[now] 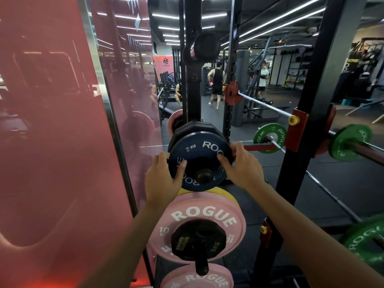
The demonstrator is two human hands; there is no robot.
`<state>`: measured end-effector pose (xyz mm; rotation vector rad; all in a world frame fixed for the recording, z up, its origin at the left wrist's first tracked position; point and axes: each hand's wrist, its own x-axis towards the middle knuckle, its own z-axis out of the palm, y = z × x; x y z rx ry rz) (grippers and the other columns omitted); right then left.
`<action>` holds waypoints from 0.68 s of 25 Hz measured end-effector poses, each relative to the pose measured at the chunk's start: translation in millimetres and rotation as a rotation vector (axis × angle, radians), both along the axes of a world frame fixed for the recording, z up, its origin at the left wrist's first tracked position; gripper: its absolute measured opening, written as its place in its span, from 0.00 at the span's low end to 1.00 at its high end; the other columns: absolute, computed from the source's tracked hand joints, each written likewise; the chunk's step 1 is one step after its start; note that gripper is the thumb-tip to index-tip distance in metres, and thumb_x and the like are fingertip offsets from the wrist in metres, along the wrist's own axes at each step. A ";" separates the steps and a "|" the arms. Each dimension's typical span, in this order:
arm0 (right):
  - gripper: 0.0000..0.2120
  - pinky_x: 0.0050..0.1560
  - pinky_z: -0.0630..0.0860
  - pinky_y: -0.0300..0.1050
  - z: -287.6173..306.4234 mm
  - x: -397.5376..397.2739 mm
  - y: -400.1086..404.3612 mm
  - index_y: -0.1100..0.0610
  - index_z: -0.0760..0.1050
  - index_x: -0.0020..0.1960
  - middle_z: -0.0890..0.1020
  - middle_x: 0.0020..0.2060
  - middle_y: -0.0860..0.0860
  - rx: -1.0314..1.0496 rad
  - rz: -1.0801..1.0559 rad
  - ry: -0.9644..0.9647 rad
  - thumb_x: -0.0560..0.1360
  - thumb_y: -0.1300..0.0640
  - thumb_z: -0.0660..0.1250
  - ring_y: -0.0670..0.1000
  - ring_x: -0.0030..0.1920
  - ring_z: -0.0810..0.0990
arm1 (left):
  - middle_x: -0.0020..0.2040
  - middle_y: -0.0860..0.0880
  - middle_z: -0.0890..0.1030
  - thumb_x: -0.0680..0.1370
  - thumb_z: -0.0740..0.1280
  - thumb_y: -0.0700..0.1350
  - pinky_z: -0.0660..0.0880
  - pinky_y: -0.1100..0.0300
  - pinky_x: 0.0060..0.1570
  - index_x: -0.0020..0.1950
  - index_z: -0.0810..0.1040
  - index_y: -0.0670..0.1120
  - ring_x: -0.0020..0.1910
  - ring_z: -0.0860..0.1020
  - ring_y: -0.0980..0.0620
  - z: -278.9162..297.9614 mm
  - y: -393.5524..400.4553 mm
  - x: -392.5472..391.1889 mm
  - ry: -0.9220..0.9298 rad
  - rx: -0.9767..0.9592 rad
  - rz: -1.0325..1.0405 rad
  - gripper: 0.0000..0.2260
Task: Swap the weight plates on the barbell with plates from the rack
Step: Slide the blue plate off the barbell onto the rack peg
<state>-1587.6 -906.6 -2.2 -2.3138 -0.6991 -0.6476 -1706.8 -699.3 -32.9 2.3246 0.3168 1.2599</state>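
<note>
While both forearms reach up from the bottom of the view, the left hand (164, 179) clamps the left edge of the dark blue plate (197, 161), thumb on its face and fingers curled behind the rim. The right hand (242, 165) clamps the right edge the same way. This plate, marked 2 KG, hangs outermost on a storage peg (204, 175) of the rack upright (193, 84), with black plates (195, 126) stacked behind it and the peg's end cap showing through its centre hole.

Below it, nearer the camera, a pink plate (207, 213) fronted by a small black plate (197, 239) sits on a lower peg, with a yellow plate (224, 193) behind.

The step in hand appears to be handling the blue plate at the rack, most likely drawing it off to carry to the bar, though the same grip would fit seating it. Either way the next move calls for a straight pull along the peg, keeping the plate square so its hole does not bind.

Farther right, the barbell (359, 147) rests on the rack with a green plate (349, 142) still on its sleeve. Behind is a mirror (268, 84), which shows the bar and a green plate reflected, plus people standing in the gym.
</note>
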 end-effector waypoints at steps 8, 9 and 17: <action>0.19 0.31 0.65 0.44 -2.0 -6.8 -8.5 0.52 0.66 0.57 0.76 0.38 0.47 -0.044 0.052 0.031 0.78 0.37 0.59 0.56 0.39 0.79 | 0.47 0.47 0.80 0.78 0.61 0.64 0.75 0.47 0.47 0.54 0.75 0.44 0.48 0.76 0.45 11.1 13.9 0.5 0.179 0.093 0.035 0.22; 0.19 0.30 0.63 0.44 -2.4 -10.3 -10.9 0.52 0.66 0.56 0.75 0.37 0.46 -0.043 0.047 0.024 0.78 0.37 0.59 0.55 0.38 0.78 | 0.47 0.47 0.80 0.79 0.62 0.63 0.75 0.47 0.47 0.53 0.75 0.45 0.47 0.76 0.45 9.4 13.2 -3.0 0.161 0.093 0.016 0.21; 0.19 0.32 0.68 0.45 -9.1 -57.8 -42.7 0.53 0.65 0.55 0.80 0.38 0.51 -0.063 0.040 -0.050 0.78 0.37 0.56 0.56 0.35 0.79 | 0.45 0.49 0.80 0.79 0.59 0.62 0.69 0.50 0.50 0.51 0.74 0.45 0.47 0.76 0.46 0.7 -6.1 -40.7 0.093 0.135 -0.015 0.20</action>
